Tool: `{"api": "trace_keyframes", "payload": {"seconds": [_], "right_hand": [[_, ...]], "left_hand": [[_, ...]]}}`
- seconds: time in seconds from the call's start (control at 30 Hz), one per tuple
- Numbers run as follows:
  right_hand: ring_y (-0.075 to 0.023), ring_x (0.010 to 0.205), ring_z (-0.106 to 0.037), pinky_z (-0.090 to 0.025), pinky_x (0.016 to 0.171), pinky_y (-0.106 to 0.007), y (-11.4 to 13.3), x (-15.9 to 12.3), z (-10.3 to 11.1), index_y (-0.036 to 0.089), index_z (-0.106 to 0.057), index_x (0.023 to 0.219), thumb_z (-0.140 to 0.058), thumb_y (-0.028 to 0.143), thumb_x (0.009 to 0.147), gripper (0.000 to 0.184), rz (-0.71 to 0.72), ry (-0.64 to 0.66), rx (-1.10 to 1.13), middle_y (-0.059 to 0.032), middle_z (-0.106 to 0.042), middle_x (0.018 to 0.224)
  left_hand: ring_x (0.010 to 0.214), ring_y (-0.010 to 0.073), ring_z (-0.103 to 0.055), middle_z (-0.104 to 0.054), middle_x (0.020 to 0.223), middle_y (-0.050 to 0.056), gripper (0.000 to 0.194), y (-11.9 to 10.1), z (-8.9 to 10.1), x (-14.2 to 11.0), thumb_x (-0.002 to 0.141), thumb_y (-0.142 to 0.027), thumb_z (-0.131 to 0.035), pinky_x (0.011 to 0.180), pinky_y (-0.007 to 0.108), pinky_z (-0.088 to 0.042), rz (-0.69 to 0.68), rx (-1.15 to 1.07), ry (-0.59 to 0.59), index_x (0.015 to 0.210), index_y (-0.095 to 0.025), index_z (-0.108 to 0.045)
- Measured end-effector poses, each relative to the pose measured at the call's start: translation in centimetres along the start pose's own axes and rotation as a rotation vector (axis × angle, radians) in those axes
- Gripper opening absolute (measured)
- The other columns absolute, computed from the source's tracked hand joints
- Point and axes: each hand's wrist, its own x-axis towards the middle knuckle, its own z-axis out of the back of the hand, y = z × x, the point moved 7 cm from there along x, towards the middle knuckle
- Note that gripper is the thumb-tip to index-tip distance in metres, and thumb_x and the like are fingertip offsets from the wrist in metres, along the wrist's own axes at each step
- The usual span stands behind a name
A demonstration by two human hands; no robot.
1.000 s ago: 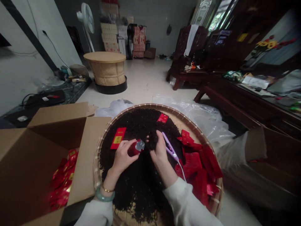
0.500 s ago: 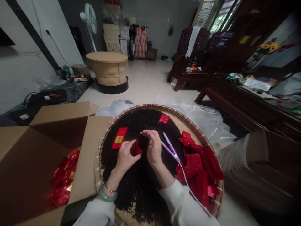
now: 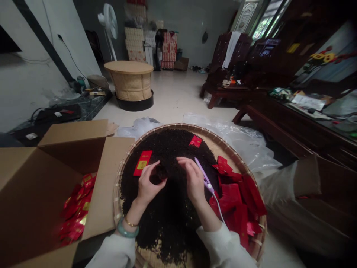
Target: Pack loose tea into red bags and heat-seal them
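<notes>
A round woven tray (image 3: 178,125) in front of me holds a heap of dark loose tea (image 3: 167,216). My left hand (image 3: 146,188) is closed round a small red pouch (image 3: 157,175) whose open mouth shows dark tea. My right hand (image 3: 193,180) hovers just right of the pouch, fingers loosely curved, with nothing visible in them. A purple corded sealing clamp (image 3: 205,178) lies on the tea beside its knuckles. Empty red pouches (image 3: 237,201) are piled on the tray's right side. Two single ones lie on the tea, one (image 3: 142,163) at the left and one (image 3: 195,141) further back.
An open cardboard box (image 3: 41,178) at my left holds several filled red packets (image 3: 78,208). Clear plastic sheeting (image 3: 240,137) lies behind the tray. A round wicker table (image 3: 129,80) and a fan (image 3: 110,22) stand further back. A dark wooden bench (image 3: 279,115) is at the right.
My right hand pinched tea over the pouch, then drew back to the right. The pouch in my left hand now shows dark tea at its mouth.
</notes>
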Motion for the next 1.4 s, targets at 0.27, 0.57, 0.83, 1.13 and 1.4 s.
{"api": "trace_keyframes", "payload": {"seconds": [0.27,0.57,0.83,1.13,1.4], "right_hand": [[-0.0188,0.086,-0.059,-0.052,0.067,-0.03,-3.2,-1.5,0.5,0.021,-0.064,0.095,-0.053,0.037,0.086,0.021,-0.101,0.068,-0.108,-0.0056,-0.061,0.095],[-0.0171,0.075,-0.058,-0.05,0.067,-0.029,-1.1,-2.3,-2.8,0.023,-0.066,0.094,-0.057,0.027,0.085,0.014,0.177,0.487,-0.683,-0.005,-0.058,0.09],[-0.0136,0.062,-0.055,-0.044,0.057,-0.025,-1.9,-0.3,-0.6,0.019,-0.061,0.071,-0.06,0.03,0.082,0.015,-0.009,0.524,-0.512,0.0007,-0.058,0.069],[-0.0141,0.054,-0.06,-0.051,0.055,-0.029,-4.3,1.2,2.5,0.019,-0.056,0.07,-0.074,0.049,0.064,0.036,-0.415,0.335,-0.148,0.0026,-0.059,0.06],[-0.0221,0.107,-0.057,-0.046,0.092,-0.04,2.4,-0.9,0.9,0.022,-0.067,0.093,-0.063,0.031,0.083,0.014,0.272,0.524,-0.522,-0.0091,-0.06,0.11]], "left_hand": [[0.104,0.0232,-0.063,-0.062,0.117,0.012,0.061,0.5,-0.2,-0.2,0.073,-0.03,-0.07,0.091,0.039,-0.054,0.048,-0.05,-0.036,0.127,-0.019,-0.044],[0.096,0.024,-0.059,-0.064,0.107,0.009,0.055,-1.1,-0.8,-0.4,0.073,-0.025,-0.069,0.086,0.04,-0.052,-0.082,0.075,0.08,0.125,-0.021,-0.05],[0.087,0.0235,-0.066,-0.071,0.098,0.007,0.043,1.6,-2.9,-0.6,0.066,-0.031,-0.075,0.081,0.038,-0.053,0.389,-0.346,0.499,0.105,-0.016,-0.064],[0.083,0.0221,-0.067,-0.074,0.092,0.007,0.043,2.0,-4.2,-1.9,0.06,-0.028,-0.079,0.079,0.035,-0.052,0.671,-0.63,0.659,0.097,-0.011,-0.066],[0.097,0.0241,-0.065,-0.072,0.097,0.008,0.028,1.4,-3.1,-0.5,0.062,-0.023,-0.078,0.093,0.041,-0.047,0.418,-0.623,0.454,0.087,-0.016,-0.067]]}}
